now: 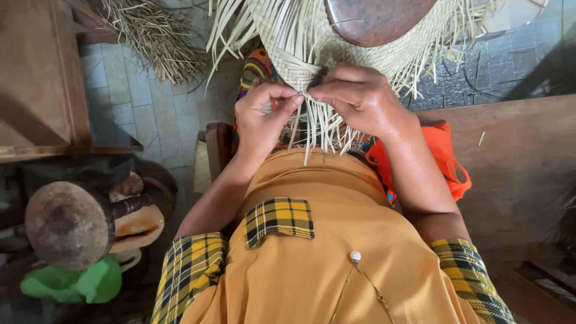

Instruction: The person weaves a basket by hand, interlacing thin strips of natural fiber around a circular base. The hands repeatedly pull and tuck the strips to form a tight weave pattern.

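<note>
We look down on a seated person in a mustard-yellow top (312, 264) with yellow and black plaid cuffs and pocket flap. Both bare hands meet in front of the chest at the lower edge of a half-woven straw piece (294, 51), pale and finely plaited, which hangs from above over a rounded dark brown wooden form (375, 18). The left hand (264, 117) has its grip pinched shut on a few loose straw strands (318, 123) at the woven edge, thumb pressed against forefinger. The right hand (360, 99) arches over the same edge, its fingertips closed on strands just beside the left thumb, so the two hands touch. Unwoven strands fan down from the edge between the wrists and spread out around the form at the top. An orange bag (441, 159) lies against the right forearm on a brown wooden bench (516, 162). Bright multicoloured cloth (258, 66) shows behind the left hand. At lower left stands a heavy round wooden block (66, 222) with something green (72, 282) beneath it. A bundle of dry straw (156, 36) lies on the grey tiled floor (144, 114) at upper left
</note>
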